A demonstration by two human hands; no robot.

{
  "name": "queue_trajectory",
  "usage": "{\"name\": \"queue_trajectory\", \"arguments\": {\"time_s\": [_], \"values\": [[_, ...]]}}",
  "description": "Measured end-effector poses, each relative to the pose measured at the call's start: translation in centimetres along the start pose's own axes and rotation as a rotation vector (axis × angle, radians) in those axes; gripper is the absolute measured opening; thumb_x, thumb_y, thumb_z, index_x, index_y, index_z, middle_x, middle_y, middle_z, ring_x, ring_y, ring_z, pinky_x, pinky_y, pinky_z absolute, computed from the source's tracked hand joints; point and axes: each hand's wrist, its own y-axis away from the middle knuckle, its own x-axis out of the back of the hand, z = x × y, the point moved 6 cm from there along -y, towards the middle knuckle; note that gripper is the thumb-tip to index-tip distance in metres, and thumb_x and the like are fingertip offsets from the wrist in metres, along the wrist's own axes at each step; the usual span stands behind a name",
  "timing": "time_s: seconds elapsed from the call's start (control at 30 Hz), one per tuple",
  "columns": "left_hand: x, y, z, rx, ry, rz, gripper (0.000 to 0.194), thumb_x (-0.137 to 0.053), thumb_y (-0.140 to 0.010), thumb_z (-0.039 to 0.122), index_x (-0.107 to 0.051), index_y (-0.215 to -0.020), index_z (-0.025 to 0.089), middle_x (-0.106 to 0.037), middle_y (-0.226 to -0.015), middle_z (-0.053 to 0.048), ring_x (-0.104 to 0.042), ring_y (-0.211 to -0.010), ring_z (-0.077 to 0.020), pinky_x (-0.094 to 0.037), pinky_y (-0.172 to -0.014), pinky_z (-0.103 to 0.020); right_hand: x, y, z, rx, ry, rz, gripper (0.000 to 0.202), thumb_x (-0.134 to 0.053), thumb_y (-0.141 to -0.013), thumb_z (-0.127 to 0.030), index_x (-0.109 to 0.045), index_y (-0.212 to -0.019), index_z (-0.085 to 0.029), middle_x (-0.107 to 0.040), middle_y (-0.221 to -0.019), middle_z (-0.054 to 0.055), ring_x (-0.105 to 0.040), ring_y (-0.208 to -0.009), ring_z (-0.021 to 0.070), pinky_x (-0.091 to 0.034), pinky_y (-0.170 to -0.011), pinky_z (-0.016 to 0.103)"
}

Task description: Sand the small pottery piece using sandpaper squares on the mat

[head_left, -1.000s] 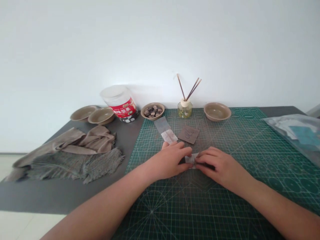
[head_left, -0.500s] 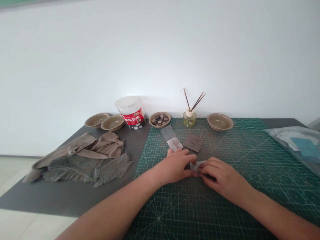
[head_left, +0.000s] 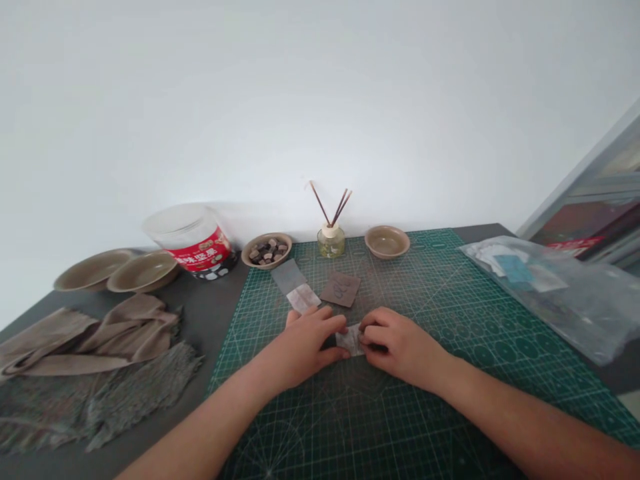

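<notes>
Left hand (head_left: 310, 340) and right hand (head_left: 395, 343) pinch a small pale fabric scrap (head_left: 350, 339) btwn fingertips, centre of cutting mat (head_left: 450, 313) — prob. light, limp, easily creased — best held at edges.

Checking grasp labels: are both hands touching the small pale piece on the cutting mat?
Touching. The head view shows left hand and right hand fingertips pinching opposite ends of the small pale piece on the cutting mat.

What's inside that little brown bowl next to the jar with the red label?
The small bowl holds a heap of little dark and pale chunks, piled up to its rim. What they are is too small to tell, and the pile hides the bowl's bottom. The jar stands left of it.
</notes>
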Motion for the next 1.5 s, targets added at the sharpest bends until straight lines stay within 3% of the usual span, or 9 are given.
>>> {"name": "queue_trajectory", "arguments": {"time_s": [0.2, 0.43, 0.63, 0.73, 0.87, 1.07, 1.13, 1.27, 1.5], "values": [[0.2, 0.0, 0.2, -0.003, -0.022, 0.001, 0.021, -0.069, -0.088, 0.04, -0.061, -0.098, 0.024, -0.061, -0.106, -0.002, -0.055, -0.107, -0.0268, -0.035, -0.086, -0.038, -0.4, -0.1, -0.7, 0.136, -0.017, -0.044, 0.01, -0.065, -0.083, -0.009, -0.065, -0.082, -0.019, -0.068, -0.101, 0.006, -0.06, -0.093, 0.0197, -0.05, -0.081, 0.032], [1.0, -0.3, 0.7, -0.089, 0.063, 0.047, 0.021, -0.073, -0.086, 0.035, -0.062, -0.101, 0.025, -0.065, -0.103, -0.001, -0.053, -0.106, -0.0257, -0.034, -0.089, -0.039, -0.4, -0.4, -0.1, 0.067, -0.092, -0.022, 0.002, -0.063, -0.092, -0.017, -0.063, -0.093, -0.019, -0.067, -0.104, 0.007, -0.062, -0.098, 0.0195, -0.05, -0.087, 0.032], [1.2, -0.4, 1.2, -0.148, 0.06, 0.066, 0.006, -0.065, -0.09, 0.029, -0.063, -0.091, 0.023, -0.066, -0.1, -0.002, -0.054, -0.105, -0.0243, -0.036, -0.092, -0.039, 0.6, -0.4, 0.3, -0.035, -0.027, -0.04, 0.052, -0.077, -0.085, -0.04, -0.056, -0.127, -0.019, -0.063, -0.125, 0.011, -0.054, -0.119, 0.0276, -0.042, -0.103, 0.044], [2.7, -0.2, -0.1, -0.096, 0.093, 0.206, 0.009, -0.062, -0.09, 0.029, -0.061, -0.096, 0.023, -0.066, -0.101, -0.002, -0.058, -0.102, -0.0228, -0.039, -0.093, -0.039, 0.6, -0.3, 0.2, -0.063, 0.035, -0.098, 0.056, -0.075, -0.087, -0.04, -0.054, -0.135, -0.021, -0.063, -0.128, 0.01, -0.052, -0.12, 0.029, -0.039, -0.103, 0.047], [5.4, 0.5, -3.8, 0.155, 0.167, 0.54, 0.016, -0.06, -0.089, 0.033, -0.058, -0.101, 0.022, -0.068, -0.105, -0.004, -0.062, -0.098, -0.0225, -0.045, -0.089, -0.035, 1.0, -0.3, 0.7, -0.201, 0.003, -0.064, 0.064, -0.084, -0.076, -0.039, -0.058, -0.132, -0.021, -0.065, -0.124, 0.011, -0.055, -0.114, 0.0309, -0.041, -0.097, 0.046], [3.4, -0.8, -3.7, 0.016, 0.17, 0.222, 0.01, -0.059, -0.085, 0.026, -0.061, -0.095, 0.023, -0.069, -0.112, -0.004, -0.063, -0.099, -0.0228, -0.047, -0.087, -0.033, 3.3, 1.1, 2.8, -0.474, -0.313, -0.054, 0.01, -0.07, -0.086, -0.032, -0.071, -0.09, -0.022, -0.071, -0.08, -0.002, -0.064, -0.072, 0.0165, -0.042, -0.063, 0.027], [3.1, -1.0, -3.7, 0.024, 0.134, 0.195, 0.012, -0.057, -0.085, 0.025, -0.062, -0.095, 0.023, -0.07, -0.103, -0.004, -0.063, -0.091, -0.0222, -0.047, -0.082, -0.033, 5.6, 2.0, 4.1, -0.513, -0.272, 0.025, 0.018, -0.063, -0.091, -0.038, -0.072, -0.09, -0.023, -0.071, -0.078, -0.002, -0.063, -0.069, 0.0161, -0.04, -0.061, 0.027], [3.3, -1.0, -4.5, 0.068, 0.061, 0.214, 0.012, -0.056, -0.085, 0.027, -0.061, -0.095, 0.023, -0.068, -0.092, -0.003, -0.062, -0.084, -0.0221, -0.045, -0.076, -0.032, 9.9, 3.6, 7.8, -0.614, 0.163, 0.177, 0.03, -0.054, -0.097, -0.044, -0.071, -0.088, -0.02, -0.069, -0.076, 0.001, -0.062, -0.07, 0.0177, -0.037, -0.062, 0.029], [3.2, -1.0, -4.4, 0.074, 0.014, 0.223, 0.014, -0.057, -0.084, 0.028, -0.061, -0.097, 0.023, -0.069, -0.096, -0.003, -0.063, -0.092, -0.0239, -0.04, -0.088, -0.038, 10.8, 3.3, 11.4, -0.655, 0.412, 0.181, 0.021, -0.052, -0.096, -0.032, -0.067, -0.09, -0.019, -0.068, -0.089, 0.008, -0.063, -0.086, 0.0247, -0.039, -0.072, 0.033]]}}
